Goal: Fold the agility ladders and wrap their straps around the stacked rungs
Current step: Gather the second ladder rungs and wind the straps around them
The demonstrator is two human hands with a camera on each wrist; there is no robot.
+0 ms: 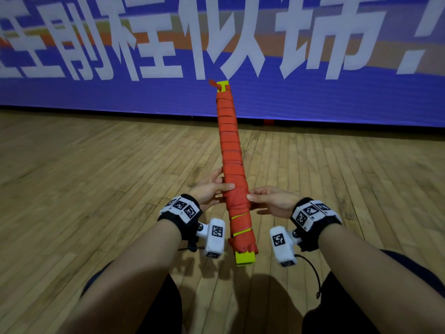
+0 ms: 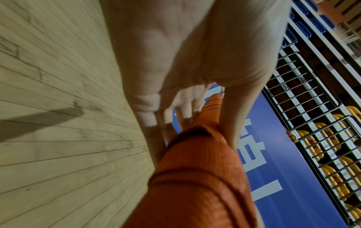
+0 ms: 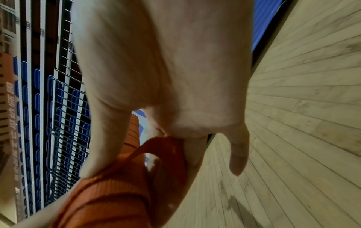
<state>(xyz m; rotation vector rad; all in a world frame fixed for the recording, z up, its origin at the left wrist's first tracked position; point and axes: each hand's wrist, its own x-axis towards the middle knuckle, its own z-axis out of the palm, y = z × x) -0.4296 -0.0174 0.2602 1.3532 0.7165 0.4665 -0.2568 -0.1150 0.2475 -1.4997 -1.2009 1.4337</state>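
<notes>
Both bare forearms reach forward; the left hand (image 1: 209, 189) and right hand (image 1: 272, 200) grip the long yellow-rung bundle wound in orange strap (image 1: 232, 165), held above the wooden plank floor (image 1: 96, 177). Large white characters on the blue banner (image 1: 337, 92) are cropped and blurred, unreadable.

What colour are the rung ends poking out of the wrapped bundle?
Bright yellow-green rung ends, clearest in the head view.

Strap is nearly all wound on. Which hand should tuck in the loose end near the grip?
Probably the right hand: in its wrist view a loose strap loop lies at its fingers, while the left hand steadies the bundle.
</notes>
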